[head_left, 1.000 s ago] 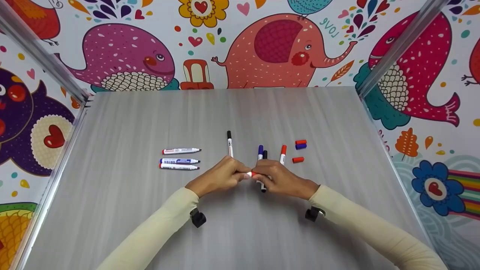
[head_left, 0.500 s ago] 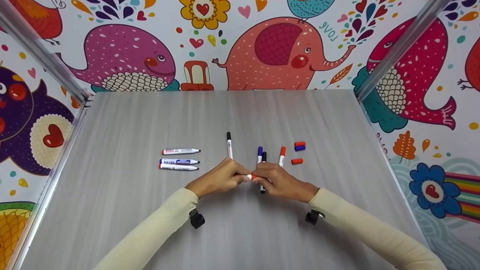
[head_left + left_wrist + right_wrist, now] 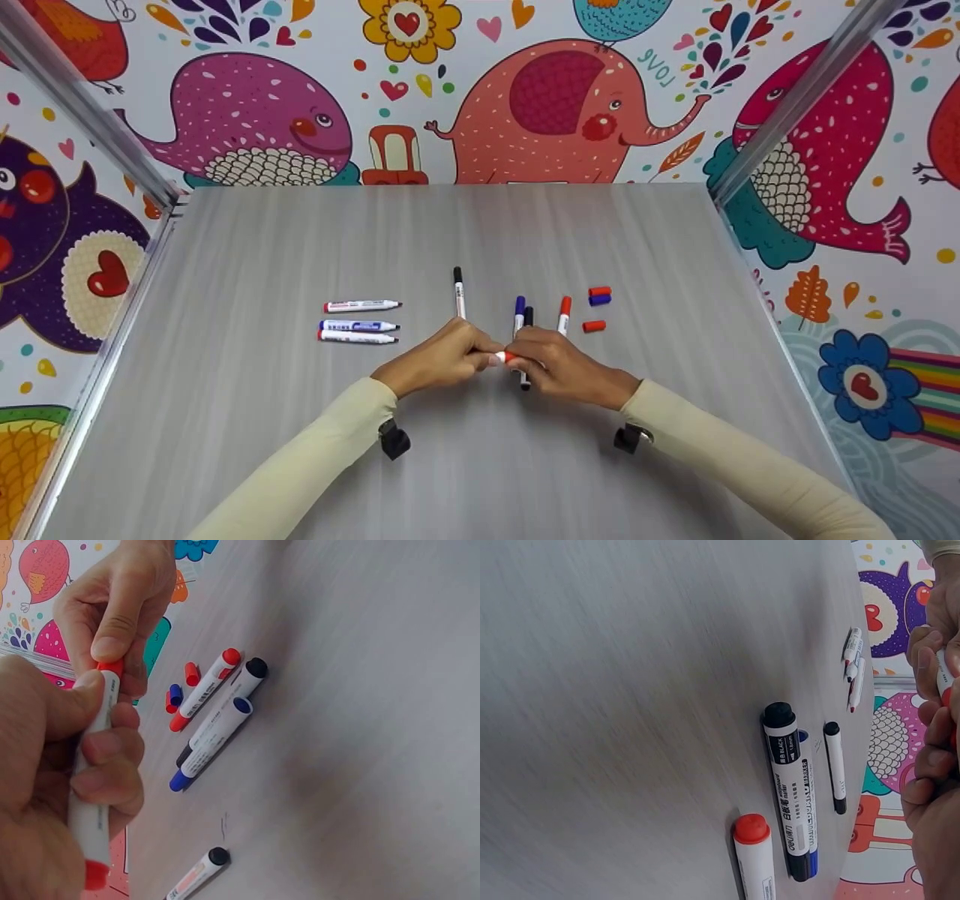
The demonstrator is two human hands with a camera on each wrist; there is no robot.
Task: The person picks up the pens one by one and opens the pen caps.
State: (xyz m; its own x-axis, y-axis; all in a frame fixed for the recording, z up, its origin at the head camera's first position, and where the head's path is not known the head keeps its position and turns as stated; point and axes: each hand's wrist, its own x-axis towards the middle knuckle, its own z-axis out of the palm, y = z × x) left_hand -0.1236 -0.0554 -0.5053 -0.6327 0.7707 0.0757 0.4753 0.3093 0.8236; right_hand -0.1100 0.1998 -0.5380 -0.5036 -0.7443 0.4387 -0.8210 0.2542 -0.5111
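Note:
A white marker (image 3: pixel 90 825) with a red end lies along the palm of my left hand (image 3: pixel 442 356), whose fingers and thumb curl round its barrel. At its other end, the thumb and fingers of my right hand (image 3: pixel 562 364) pinch the red cap (image 3: pixel 110 667). The cap sits at the end of the barrel in the left wrist view. Both hands meet over the middle of the table. Under and behind the right hand lie a blue-capped marker (image 3: pixel 519 310), a black-capped marker (image 3: pixel 784 795) and a red-capped marker (image 3: pixel 565 311), the first two side by side.
Three uncapped markers, among them a blue-ended marker (image 3: pixel 360 326), lie in a row on the left. A black-capped marker (image 3: pixel 459 289) points away beyond the left hand. Loose caps lie at right: a red cap (image 3: pixel 600 291) against a blue cap (image 3: pixel 600 300), another red cap (image 3: pixel 594 326) nearer.
The head view has tilted up slightly, so everything on the table sits a little lower in it. Both hands keep the same grip on the marker and its red cap.

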